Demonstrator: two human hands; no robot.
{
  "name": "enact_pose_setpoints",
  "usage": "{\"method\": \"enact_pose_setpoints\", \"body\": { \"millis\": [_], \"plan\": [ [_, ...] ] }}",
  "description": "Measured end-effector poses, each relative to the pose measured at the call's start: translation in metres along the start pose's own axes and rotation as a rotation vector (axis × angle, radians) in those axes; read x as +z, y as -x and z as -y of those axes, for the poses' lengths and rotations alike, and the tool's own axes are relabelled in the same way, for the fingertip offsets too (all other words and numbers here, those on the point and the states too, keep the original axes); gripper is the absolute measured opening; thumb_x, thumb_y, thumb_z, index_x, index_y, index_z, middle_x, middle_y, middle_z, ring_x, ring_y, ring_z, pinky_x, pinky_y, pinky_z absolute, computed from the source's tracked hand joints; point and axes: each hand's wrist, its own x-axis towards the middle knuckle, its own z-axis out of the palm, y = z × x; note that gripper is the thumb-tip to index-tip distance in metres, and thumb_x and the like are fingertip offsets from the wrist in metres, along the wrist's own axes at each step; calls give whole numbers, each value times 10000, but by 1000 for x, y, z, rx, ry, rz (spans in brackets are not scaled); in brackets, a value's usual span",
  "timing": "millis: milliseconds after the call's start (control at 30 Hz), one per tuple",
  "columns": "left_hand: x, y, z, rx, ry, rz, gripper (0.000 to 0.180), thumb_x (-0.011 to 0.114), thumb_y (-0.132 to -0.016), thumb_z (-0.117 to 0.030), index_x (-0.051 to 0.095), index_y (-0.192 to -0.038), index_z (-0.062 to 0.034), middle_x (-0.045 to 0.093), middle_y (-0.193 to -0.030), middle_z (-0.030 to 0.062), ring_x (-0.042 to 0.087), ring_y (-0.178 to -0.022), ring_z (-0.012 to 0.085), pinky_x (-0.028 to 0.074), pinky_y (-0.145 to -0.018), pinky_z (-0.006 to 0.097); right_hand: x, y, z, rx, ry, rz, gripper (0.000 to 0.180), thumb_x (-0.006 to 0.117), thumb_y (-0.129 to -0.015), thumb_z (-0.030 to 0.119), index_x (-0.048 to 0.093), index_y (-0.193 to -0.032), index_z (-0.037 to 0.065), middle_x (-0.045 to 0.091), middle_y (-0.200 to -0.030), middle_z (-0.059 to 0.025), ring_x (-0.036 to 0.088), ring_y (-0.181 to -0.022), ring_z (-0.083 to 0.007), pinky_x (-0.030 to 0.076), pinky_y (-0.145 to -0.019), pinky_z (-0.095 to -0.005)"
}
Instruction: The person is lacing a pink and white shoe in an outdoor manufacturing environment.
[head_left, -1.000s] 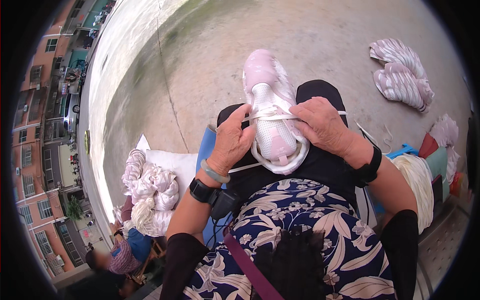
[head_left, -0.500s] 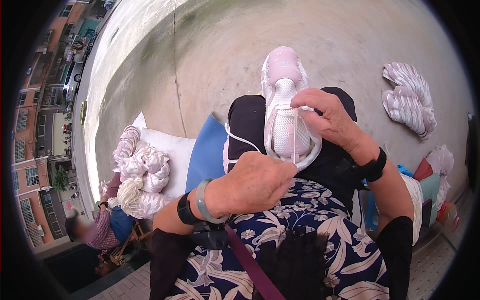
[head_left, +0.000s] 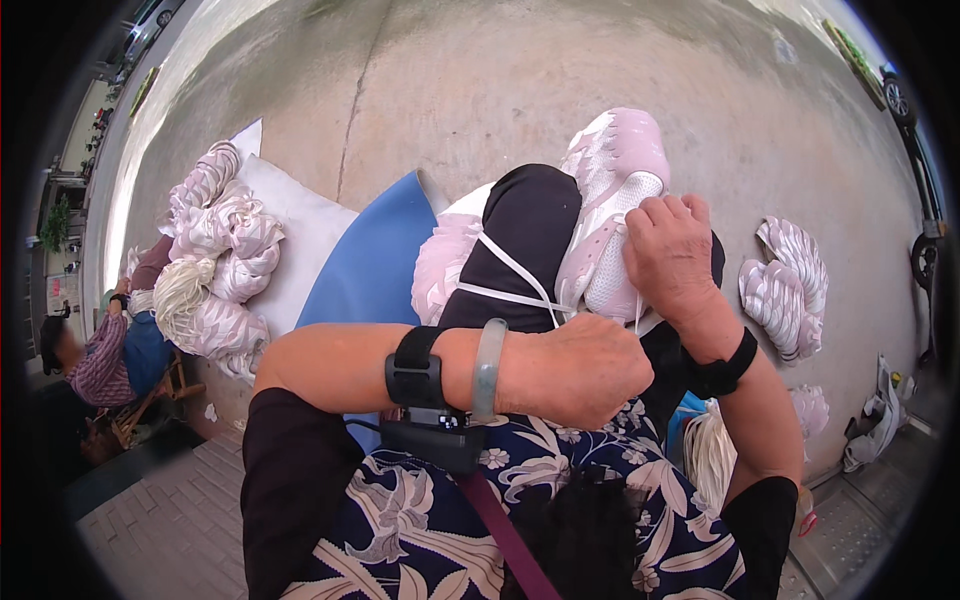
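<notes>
A pink and white sports shoe upper (head_left: 600, 215) lies tilted across my dark-trousered lap, toe pointing away from me. My right hand (head_left: 668, 245) is closed at its lacing edge; what the fingertips pinch is hidden. Nearer my body, my left hand (head_left: 595, 370) makes a fist, its back toward the view. A short stretch of pale lace (head_left: 638, 312) runs from the shoe opening to that fist. Another white shoelace (head_left: 520, 272) loops over my left knee. Left of this knee rests a stack of pink shoe uppers (head_left: 443, 265).
Bundled pink and white uppers (head_left: 225, 240) lie on a white sheet (head_left: 295, 215) at left, beside a blue sheet (head_left: 365, 250). More uppers (head_left: 785, 290) rest on the concrete floor at right. Cream laces (head_left: 710, 455) hang by my right forearm. A person (head_left: 110, 345) sits at far left.
My view has turned and the shoe now sits further right, tilted. The left fist has moved right, and my right hand has closed over the lacing edge.
</notes>
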Motion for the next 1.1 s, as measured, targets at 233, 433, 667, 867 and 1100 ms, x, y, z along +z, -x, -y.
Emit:
{"method": "enact_pose_setpoints", "body": {
  "millis": [233,433,667,867,1100],
  "plan": [
    [-13,24,0,-23,0,-35,86,566,-679,-66,528,-645,3,524,-536,184,561,-541,361,424,-482,429,-26,-21,-2,649,-1026,268,90,512,-771,83,559,-811,17,588,-631,-75,546,-528,-170,429,-526,-281],
    [-33,50,0,-143,-153,-102,121,571,-704,-78,486,-638,-23,510,-540,145,548,-539,344,407,-475,414,-107,-10,-41,590,-1631,85,186,506,-869,91,530,-1009,-29,534,-617,-15,454,-453,-49,445,-555,-232],
    [-62,76,23,-217,-520,-346,65,597,-725,-73,532,-729,-63,533,-604,88,544,-545,305,399,-471,396,-199,69,-130,674,-1237,-48,314,577,-836,123,493,-1106,-14,425,-626,52,311,-462,-1,307,-504,-157],
    [-62,101,62,-300,-814,-340,79,601,-747,-69,548,-805,-72,541,-653,82,541,-581,287,421,-526,384,-206,149,-152,895,-796,303,303,646,-719,123,543,-994,51,355,-663,105,310,-584,3,211,-518,-167],
    [-67,169,122,-480,-908,-437,65,593,-819,-125,562,-840,-72,554,-673,107,546,-599,310,427,-530,392,-159,253,-134,187,63,132,261,630,-781,28,570,-1035,16,531,-695,-134,504,-593,-300,380,-528,-378]
  ]
}}
